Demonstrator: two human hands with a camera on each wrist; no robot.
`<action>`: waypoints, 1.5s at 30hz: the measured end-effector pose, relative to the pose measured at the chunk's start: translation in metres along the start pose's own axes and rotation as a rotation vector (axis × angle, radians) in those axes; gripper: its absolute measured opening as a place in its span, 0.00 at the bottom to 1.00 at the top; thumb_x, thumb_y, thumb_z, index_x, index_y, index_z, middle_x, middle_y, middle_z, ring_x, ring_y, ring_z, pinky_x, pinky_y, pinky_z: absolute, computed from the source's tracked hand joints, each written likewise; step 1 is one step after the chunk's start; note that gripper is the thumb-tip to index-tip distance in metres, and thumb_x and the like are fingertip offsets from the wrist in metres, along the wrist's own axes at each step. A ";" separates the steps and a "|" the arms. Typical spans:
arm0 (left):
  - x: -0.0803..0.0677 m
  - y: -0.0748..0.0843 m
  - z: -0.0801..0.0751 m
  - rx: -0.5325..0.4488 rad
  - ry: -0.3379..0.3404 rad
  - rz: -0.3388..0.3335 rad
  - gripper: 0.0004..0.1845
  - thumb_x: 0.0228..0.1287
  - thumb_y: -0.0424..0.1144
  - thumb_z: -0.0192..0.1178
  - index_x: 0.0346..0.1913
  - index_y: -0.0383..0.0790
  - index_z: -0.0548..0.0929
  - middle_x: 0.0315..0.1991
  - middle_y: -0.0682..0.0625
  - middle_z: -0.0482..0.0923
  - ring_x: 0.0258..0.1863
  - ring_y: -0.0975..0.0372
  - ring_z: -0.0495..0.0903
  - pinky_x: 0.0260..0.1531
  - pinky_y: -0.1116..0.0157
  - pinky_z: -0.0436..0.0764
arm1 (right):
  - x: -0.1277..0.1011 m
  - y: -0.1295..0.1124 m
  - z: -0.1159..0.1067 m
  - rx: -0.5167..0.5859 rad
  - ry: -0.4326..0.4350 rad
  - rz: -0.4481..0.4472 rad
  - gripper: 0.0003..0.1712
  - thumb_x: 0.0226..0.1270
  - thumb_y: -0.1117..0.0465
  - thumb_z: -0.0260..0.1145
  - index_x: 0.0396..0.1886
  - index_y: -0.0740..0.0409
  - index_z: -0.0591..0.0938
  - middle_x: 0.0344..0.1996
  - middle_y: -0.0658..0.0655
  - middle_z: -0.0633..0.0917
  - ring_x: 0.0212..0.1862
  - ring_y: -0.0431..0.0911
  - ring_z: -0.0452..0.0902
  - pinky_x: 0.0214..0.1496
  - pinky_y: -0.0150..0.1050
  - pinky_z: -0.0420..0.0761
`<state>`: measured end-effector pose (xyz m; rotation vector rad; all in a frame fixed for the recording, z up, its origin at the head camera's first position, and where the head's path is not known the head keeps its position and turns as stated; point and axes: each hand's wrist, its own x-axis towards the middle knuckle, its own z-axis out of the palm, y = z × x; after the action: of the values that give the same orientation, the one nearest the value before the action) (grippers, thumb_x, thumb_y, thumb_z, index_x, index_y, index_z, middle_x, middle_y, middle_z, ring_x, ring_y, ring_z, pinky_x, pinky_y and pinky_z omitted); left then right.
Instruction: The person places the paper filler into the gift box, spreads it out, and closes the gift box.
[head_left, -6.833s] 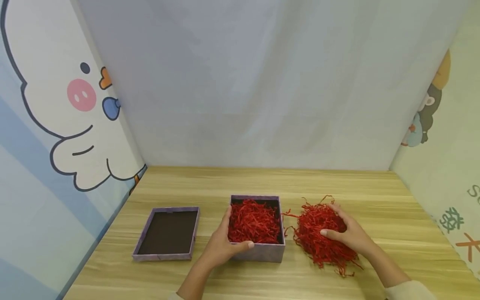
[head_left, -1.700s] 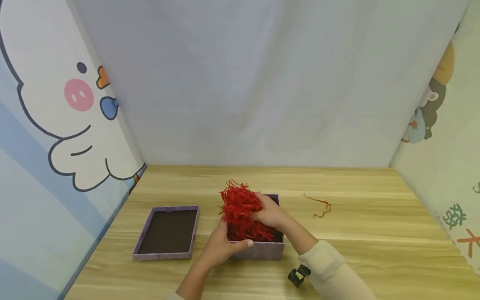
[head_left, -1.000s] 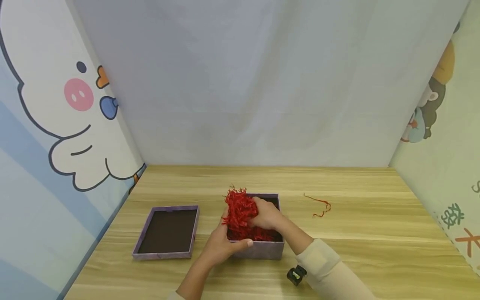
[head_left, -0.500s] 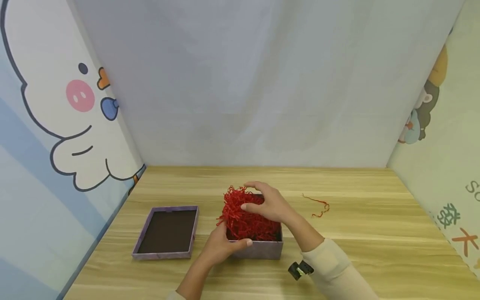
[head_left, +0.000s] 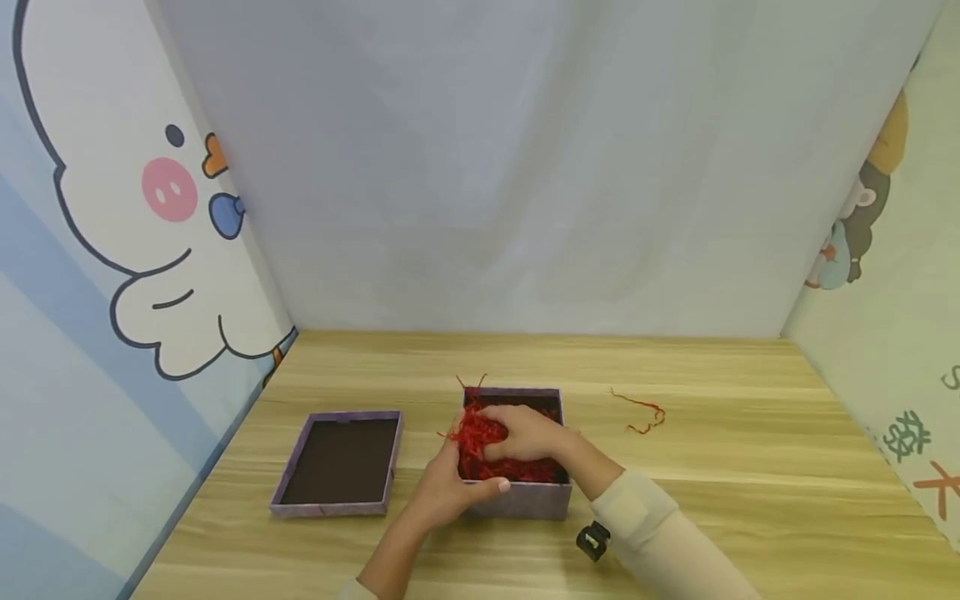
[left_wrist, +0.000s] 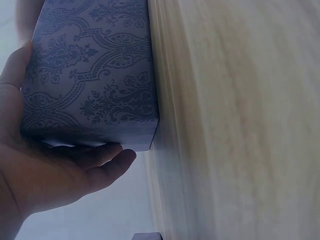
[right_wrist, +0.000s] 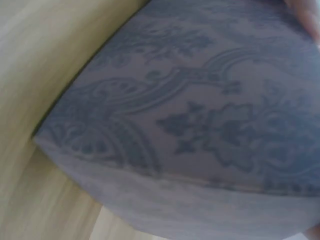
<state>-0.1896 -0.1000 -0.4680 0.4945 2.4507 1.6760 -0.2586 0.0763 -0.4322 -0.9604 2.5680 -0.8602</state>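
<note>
Lower centre, the left hand (head_left: 444, 493) grips the box (head_left: 532, 502); I'd scoop the springy-looking, probably light red shreds (head_left: 474, 442) from beneath, but can't tell if the right hand (head_left: 525, 435) pinches.

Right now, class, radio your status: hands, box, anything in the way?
Left hand grips box. Right hand on red shredded paper, some poking out. Lid and loose strand lie apart, neither blocking.

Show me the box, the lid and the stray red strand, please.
Box (head_left: 527, 502): head view, on its near outer wall.
Lid (head_left: 342, 463): head view, on its dark inner face.
Strand (head_left: 650, 405): head view, partway along its length.
</note>
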 end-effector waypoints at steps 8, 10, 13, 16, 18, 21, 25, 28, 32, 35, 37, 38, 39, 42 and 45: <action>-0.002 0.004 0.001 0.038 0.009 -0.068 0.61 0.48 0.55 0.70 0.74 0.49 0.37 0.71 0.37 0.45 0.65 0.39 0.52 0.57 0.40 0.58 | 0.008 0.000 0.010 -0.209 -0.069 0.079 0.34 0.60 0.53 0.65 0.63 0.65 0.70 0.57 0.60 0.75 0.57 0.54 0.71 0.54 0.50 0.73; -0.002 0.005 0.001 0.044 0.013 -0.068 0.61 0.48 0.55 0.70 0.74 0.49 0.37 0.71 0.37 0.45 0.65 0.39 0.52 0.57 0.40 0.59 | 0.008 -0.002 0.010 -0.237 -0.073 0.083 0.35 0.60 0.51 0.65 0.64 0.64 0.70 0.59 0.61 0.73 0.59 0.54 0.68 0.55 0.51 0.71; -0.001 0.004 0.001 0.021 0.006 -0.055 0.61 0.49 0.54 0.70 0.74 0.49 0.35 0.70 0.38 0.48 0.65 0.43 0.55 0.58 0.43 0.60 | 0.007 -0.004 0.007 -0.201 -0.056 0.054 0.36 0.60 0.52 0.65 0.64 0.64 0.69 0.59 0.60 0.73 0.58 0.52 0.70 0.55 0.47 0.72; 0.000 0.003 0.001 0.003 0.002 -0.023 0.61 0.49 0.52 0.71 0.74 0.50 0.35 0.70 0.42 0.51 0.65 0.48 0.58 0.60 0.48 0.60 | 0.003 -0.006 0.000 -0.131 -0.016 -0.011 0.37 0.59 0.53 0.66 0.65 0.64 0.67 0.57 0.58 0.75 0.53 0.48 0.73 0.52 0.42 0.74; 0.001 0.002 0.001 0.007 0.004 0.002 0.60 0.49 0.51 0.71 0.74 0.51 0.36 0.70 0.43 0.53 0.65 0.49 0.59 0.60 0.48 0.61 | -0.002 -0.010 -0.006 -0.093 0.019 -0.049 0.38 0.60 0.52 0.67 0.66 0.62 0.67 0.58 0.57 0.75 0.52 0.46 0.74 0.50 0.40 0.74; 0.002 0.002 0.001 0.030 0.016 0.024 0.59 0.49 0.52 0.71 0.74 0.51 0.38 0.70 0.43 0.53 0.64 0.48 0.59 0.58 0.47 0.62 | -0.012 -0.021 -0.014 -0.065 0.098 -0.064 0.37 0.61 0.51 0.67 0.66 0.62 0.68 0.58 0.59 0.74 0.54 0.49 0.73 0.53 0.44 0.74; 0.003 0.001 0.002 0.023 0.020 0.029 0.59 0.48 0.52 0.71 0.74 0.53 0.39 0.69 0.45 0.56 0.62 0.48 0.63 0.56 0.48 0.66 | -0.032 -0.038 -0.015 -0.010 0.263 0.031 0.33 0.62 0.54 0.66 0.63 0.64 0.71 0.55 0.61 0.77 0.54 0.54 0.73 0.52 0.50 0.74; 0.003 0.001 0.003 -0.004 0.025 0.033 0.59 0.47 0.51 0.72 0.74 0.54 0.40 0.67 0.46 0.60 0.59 0.51 0.67 0.53 0.51 0.70 | -0.046 -0.048 -0.008 0.065 0.351 0.133 0.32 0.61 0.56 0.66 0.61 0.67 0.71 0.52 0.64 0.78 0.52 0.57 0.74 0.50 0.52 0.75; 0.004 0.002 0.002 -0.021 0.036 0.028 0.60 0.46 0.51 0.73 0.74 0.54 0.40 0.65 0.46 0.64 0.56 0.54 0.70 0.51 0.53 0.72 | -0.055 -0.050 0.002 0.140 0.352 0.236 0.36 0.60 0.57 0.67 0.62 0.73 0.67 0.54 0.69 0.74 0.56 0.61 0.70 0.53 0.54 0.72; 0.004 0.005 0.001 -0.008 0.032 0.030 0.59 0.47 0.50 0.72 0.74 0.50 0.41 0.68 0.46 0.57 0.60 0.54 0.66 0.54 0.53 0.69 | -0.052 -0.045 0.006 0.161 0.342 0.284 0.38 0.59 0.59 0.67 0.62 0.77 0.64 0.54 0.72 0.73 0.55 0.63 0.70 0.53 0.56 0.72; 0.004 0.006 0.000 0.006 0.028 0.037 0.58 0.48 0.50 0.72 0.74 0.48 0.42 0.70 0.48 0.53 0.62 0.54 0.63 0.57 0.53 0.67 | -0.047 -0.039 0.008 0.167 0.341 0.312 0.38 0.59 0.59 0.67 0.61 0.78 0.63 0.51 0.73 0.75 0.53 0.64 0.72 0.50 0.56 0.73; 0.004 0.006 0.000 0.022 0.032 0.038 0.58 0.48 0.50 0.72 0.74 0.47 0.43 0.71 0.48 0.51 0.64 0.54 0.61 0.59 0.53 0.64 | -0.044 -0.037 0.009 0.171 0.340 0.324 0.39 0.58 0.59 0.67 0.61 0.79 0.63 0.50 0.73 0.76 0.52 0.64 0.72 0.49 0.57 0.74; 0.004 0.006 0.001 0.028 0.033 0.040 0.57 0.48 0.50 0.72 0.74 0.47 0.43 0.71 0.48 0.50 0.65 0.53 0.59 0.60 0.52 0.62 | -0.042 -0.034 0.010 0.180 0.336 0.338 0.39 0.58 0.59 0.67 0.61 0.80 0.62 0.49 0.74 0.76 0.51 0.64 0.73 0.48 0.57 0.74; 0.004 0.001 0.003 0.052 0.052 0.020 0.59 0.47 0.50 0.73 0.74 0.48 0.42 0.70 0.45 0.53 0.65 0.50 0.58 0.60 0.48 0.61 | -0.036 -0.026 0.015 0.187 0.311 0.378 0.40 0.58 0.59 0.66 0.61 0.81 0.61 0.47 0.74 0.77 0.50 0.64 0.74 0.47 0.56 0.75; 0.003 0.000 0.004 0.070 0.065 -0.009 0.60 0.46 0.52 0.73 0.74 0.48 0.41 0.69 0.39 0.53 0.64 0.45 0.57 0.58 0.44 0.60 | -0.033 -0.022 0.018 0.175 0.292 0.393 0.41 0.56 0.58 0.65 0.61 0.81 0.60 0.45 0.74 0.78 0.49 0.64 0.74 0.47 0.56 0.75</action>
<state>-0.1912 -0.0954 -0.4688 0.4433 2.5605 1.6331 -0.2148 0.0769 -0.4316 -0.2782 2.7215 -1.1469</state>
